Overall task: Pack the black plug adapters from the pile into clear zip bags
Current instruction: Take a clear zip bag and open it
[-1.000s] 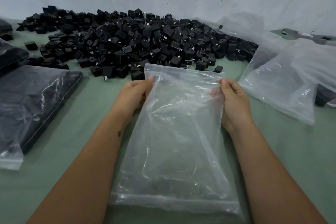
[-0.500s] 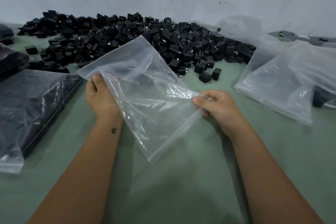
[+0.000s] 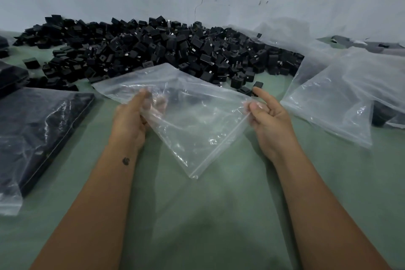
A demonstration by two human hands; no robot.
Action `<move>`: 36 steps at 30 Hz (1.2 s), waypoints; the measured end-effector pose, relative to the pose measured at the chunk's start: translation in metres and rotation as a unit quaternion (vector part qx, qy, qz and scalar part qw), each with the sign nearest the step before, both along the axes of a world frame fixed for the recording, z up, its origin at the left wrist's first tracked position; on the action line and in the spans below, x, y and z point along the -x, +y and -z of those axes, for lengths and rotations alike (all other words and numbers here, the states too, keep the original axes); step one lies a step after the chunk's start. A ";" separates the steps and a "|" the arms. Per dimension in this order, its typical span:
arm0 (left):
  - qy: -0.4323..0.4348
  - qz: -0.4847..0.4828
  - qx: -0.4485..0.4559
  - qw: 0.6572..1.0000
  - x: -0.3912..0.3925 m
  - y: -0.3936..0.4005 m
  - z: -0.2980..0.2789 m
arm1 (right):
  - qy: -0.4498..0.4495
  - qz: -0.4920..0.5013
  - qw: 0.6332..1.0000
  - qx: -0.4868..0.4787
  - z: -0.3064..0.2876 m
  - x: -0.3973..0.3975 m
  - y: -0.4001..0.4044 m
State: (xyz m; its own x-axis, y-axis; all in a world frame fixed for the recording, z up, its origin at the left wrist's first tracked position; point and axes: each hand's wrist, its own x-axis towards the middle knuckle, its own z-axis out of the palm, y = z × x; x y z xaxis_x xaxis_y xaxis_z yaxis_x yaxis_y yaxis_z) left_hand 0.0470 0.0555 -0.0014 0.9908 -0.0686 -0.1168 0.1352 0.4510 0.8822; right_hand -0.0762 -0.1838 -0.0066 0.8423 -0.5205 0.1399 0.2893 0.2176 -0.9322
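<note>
An empty clear zip bag (image 3: 192, 120) hangs between the two hands above the green table (image 3: 219, 215), turned on the slant so that its zip edge runs from the right hand down to a low corner near the middle of the view. The left hand (image 3: 129, 125) grips the upper left part of the bag, thumb on the near face and fingers showing blurred through the film behind it. The right hand (image 3: 266, 116) pinches the top end of the zip strip between thumb and curled fingers, with the index finger pointing out toward the pile. The bag looks thin, limp and very light; it creases and sags wherever it is not held, so it will likely flop shut unless the mouth is kept apart. The stiffer zip strip seems the best place to take hold, one lip in each hand, since the smooth film may slip. Just beyond the bag lies the pile of black plug adapters (image 3: 166, 50), small hard blocks with metal prongs, probably easy to scoop in handfuls though the prongs could snag the film. A filled bag (image 3: 39, 129) lies to the left, and loose empty bags (image 3: 341, 94) lie to the right.
</note>
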 end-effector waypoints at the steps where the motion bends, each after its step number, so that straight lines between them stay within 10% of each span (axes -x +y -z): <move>1: 0.008 0.007 0.015 1.000 0.002 -0.004 0.001 | 0.001 -0.022 0.998 -0.052 -0.001 -0.001 0.003; 4: 0.024 0.025 0.121 0.992 0.011 -0.019 0.001 | 0.048 -0.083 0.982 -0.160 -0.005 0.000 0.007; 9: 0.026 0.026 0.221 0.975 0.017 -0.034 0.001 | 0.128 -0.186 0.973 -0.043 -0.002 0.002 0.015; 18: 0.014 0.037 0.279 0.959 0.007 -0.023 -0.001 | 0.121 0.260 0.950 0.120 0.000 -0.005 0.008; 23: 0.020 -0.049 0.381 0.923 -0.003 0.011 0.001 | 0.151 0.387 0.909 0.027 -0.005 0.011 -0.033; 30: 0.014 -0.222 -0.089 0.971 -0.013 0.018 0.011 | 0.146 0.312 0.925 0.162 -0.008 0.005 -0.002; 33: -0.077 -0.297 -0.292 0.906 -0.009 0.025 0.010 | 0.134 0.278 0.881 0.360 -0.004 0.006 0.008; 36: -0.328 -0.334 -0.526 0.710 -0.003 0.021 0.009 | 0.094 0.095 0.836 0.533 0.004 0.003 0.019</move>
